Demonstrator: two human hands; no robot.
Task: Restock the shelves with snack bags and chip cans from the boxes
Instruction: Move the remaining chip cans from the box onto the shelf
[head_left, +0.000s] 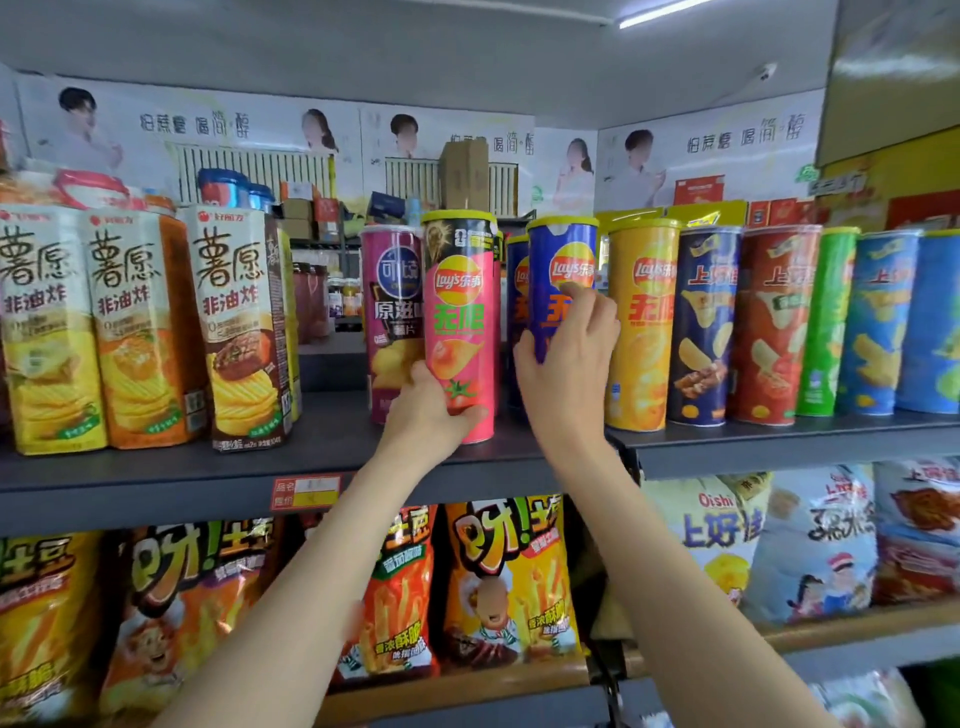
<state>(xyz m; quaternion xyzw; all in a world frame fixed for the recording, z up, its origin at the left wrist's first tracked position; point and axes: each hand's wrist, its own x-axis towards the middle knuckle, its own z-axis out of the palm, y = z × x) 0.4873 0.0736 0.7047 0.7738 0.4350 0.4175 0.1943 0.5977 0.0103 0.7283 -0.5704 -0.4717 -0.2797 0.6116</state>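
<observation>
Head view: left hand (428, 415) fingers curl round pink can (462, 322) on shelf (208, 467); right hand (569, 358) grips blue can (561, 265), apparently lifted.

Head cam, close, faces fwd and slightly up at shelf (156, 478).

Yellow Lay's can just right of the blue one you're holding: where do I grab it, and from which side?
Grip the yellow can around its mid-body, coming straight in from the shelf front. It stands upright, with the blue can and a dark-blue can tight on either side, so only its front is free.
</observation>
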